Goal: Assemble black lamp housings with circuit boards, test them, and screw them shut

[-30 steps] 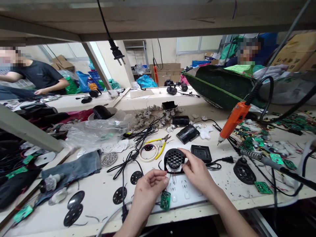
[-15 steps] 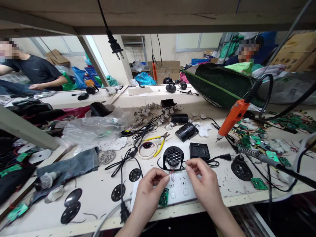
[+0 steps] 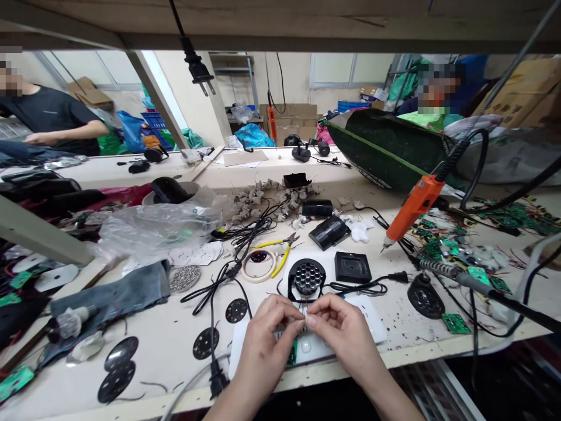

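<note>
My left hand [image 3: 272, 339] and my right hand [image 3: 340, 334] meet at the fingertips, both pinched closed on thin wires [image 3: 305, 308]. The wires hang toward me from a round black part with a honeycomb face [image 3: 307, 276], just beyond my fingers. Beneath both hands lies a white socket strip [image 3: 370, 316], partly covered by them. A small green circuit board [image 3: 293, 354] shows below my left fingers, mostly hidden. The exact wire ends between the fingertips are too small to make out.
Yellow-handled cutters [image 3: 283, 260] and a tape roll [image 3: 258, 266] lie beyond my left hand. A square black frame [image 3: 353, 267] sits behind the right. An orange electric screwdriver [image 3: 414, 207] hangs at right, above a soldering iron [image 3: 482, 286]. Black cords [image 3: 213, 327] run at left.
My right hand has come down and left, from apart to touching my left fingertips at the wires. My left hand stays near the wires. The view has shifted slightly.
</note>
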`<state>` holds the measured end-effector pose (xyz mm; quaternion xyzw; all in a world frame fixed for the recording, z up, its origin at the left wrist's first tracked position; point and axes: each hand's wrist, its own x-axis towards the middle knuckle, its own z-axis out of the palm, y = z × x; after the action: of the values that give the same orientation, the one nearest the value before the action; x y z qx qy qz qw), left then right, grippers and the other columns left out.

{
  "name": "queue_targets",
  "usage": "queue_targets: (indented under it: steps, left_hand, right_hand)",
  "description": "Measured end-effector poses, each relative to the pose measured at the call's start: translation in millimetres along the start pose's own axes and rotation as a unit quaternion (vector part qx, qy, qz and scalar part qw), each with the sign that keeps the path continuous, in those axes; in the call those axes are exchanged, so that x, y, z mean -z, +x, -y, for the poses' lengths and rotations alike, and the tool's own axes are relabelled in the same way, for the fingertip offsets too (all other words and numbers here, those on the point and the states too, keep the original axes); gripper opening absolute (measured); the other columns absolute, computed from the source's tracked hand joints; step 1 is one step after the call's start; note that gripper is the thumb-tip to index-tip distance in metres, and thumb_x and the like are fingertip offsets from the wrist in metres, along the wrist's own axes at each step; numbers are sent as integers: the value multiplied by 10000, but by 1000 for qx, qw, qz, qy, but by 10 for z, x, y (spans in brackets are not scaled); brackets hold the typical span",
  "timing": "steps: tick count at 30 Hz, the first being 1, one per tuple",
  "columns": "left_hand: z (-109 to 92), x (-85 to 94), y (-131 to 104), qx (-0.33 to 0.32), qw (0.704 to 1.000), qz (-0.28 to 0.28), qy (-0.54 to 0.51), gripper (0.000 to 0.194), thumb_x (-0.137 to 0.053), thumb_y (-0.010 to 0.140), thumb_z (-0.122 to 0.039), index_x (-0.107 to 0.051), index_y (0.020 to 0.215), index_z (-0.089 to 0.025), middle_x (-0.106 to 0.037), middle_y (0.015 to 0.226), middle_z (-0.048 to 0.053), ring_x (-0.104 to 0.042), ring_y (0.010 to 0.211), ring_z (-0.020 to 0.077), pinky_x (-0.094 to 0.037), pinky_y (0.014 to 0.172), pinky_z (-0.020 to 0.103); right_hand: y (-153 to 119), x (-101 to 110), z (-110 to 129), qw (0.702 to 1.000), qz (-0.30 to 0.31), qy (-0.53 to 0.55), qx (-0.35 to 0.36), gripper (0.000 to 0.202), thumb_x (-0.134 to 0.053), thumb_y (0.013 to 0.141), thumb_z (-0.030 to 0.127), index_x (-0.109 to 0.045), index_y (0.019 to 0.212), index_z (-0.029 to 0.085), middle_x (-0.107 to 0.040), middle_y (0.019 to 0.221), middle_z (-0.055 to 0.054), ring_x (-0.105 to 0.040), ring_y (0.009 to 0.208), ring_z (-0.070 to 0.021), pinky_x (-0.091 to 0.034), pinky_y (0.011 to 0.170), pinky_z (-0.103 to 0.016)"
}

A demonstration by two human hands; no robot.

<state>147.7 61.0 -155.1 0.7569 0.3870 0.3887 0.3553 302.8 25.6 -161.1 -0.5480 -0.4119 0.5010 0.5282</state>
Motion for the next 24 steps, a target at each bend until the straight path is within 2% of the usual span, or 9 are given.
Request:
queue_targets:
  steps: [7, 11, 15, 18, 21, 24]
  left_hand:
    - [27, 5, 21, -20, 999, 22, 27, 93, -583, 886, -223, -655, 828, -214, -616, 819, 20, -606, 777, 145, -497, 678, 246]
    - [87, 44, 29, -71, 995, 22, 64, 94, -582, 890, -258, -663, 843, -250, -613, 846, 10, -620, 805, 135, -507, 699, 209]
    - [198, 79, 65, -115, 986, 33, 115, 86, -603, 876, -324, -661, 846, -268, -606, 892, 5, -633, 841, 132, -505, 729, 181]
    - [242, 94, 85, -122, 982, 48, 135, 104, -616, 864, -360, -668, 848, -272, -612, 901, 4, -640, 835, 135, -506, 735, 177]
    - [225, 110, 86, -98, 985, 46, 138, 128, -619, 861, -380, -674, 825, -271, -636, 876, 1, -648, 818, 143, -511, 716, 184]
    - [162, 122, 72, -67, 990, 31, 120, 141, -620, 861, -373, -683, 806, -260, -661, 835, 7, -651, 792, 155, -515, 692, 206]
  right_hand:
    - [35, 2, 17, 1000, -5, 4, 3, 154, -696, 680, 299, -637, 735, 168, -599, 654, 10, -507, 608, -116, -405, 576, -218]
    - [29, -27, 92, 999, -7, 8, 33, 107, -667, 664, 266, -610, 689, 178, -594, 631, 19, -509, 574, -113, -390, 543, -212]
    - [35, -72, 138, 996, -45, -28, 77, 80, -635, 656, 227, -609, 604, 173, -589, 620, 17, -530, 578, -119, -390, 537, -208]
    - [36, -62, 138, 987, -85, -73, 114, 101, -633, 682, 221, -636, 595, 169, -589, 624, 9, -546, 602, -130, -393, 551, -216]
    - [-47, 87, 108, 972, -142, -110, 153, 180, -591, 800, 285, -675, 682, 177, -601, 645, -4, -564, 632, -147, -416, 585, -239]
    - [-275, 435, 68, 953, -233, -108, 160, 251, -533, 892, 348, -668, 773, 174, -617, 677, -18, -576, 616, -145, -438, 559, -238]
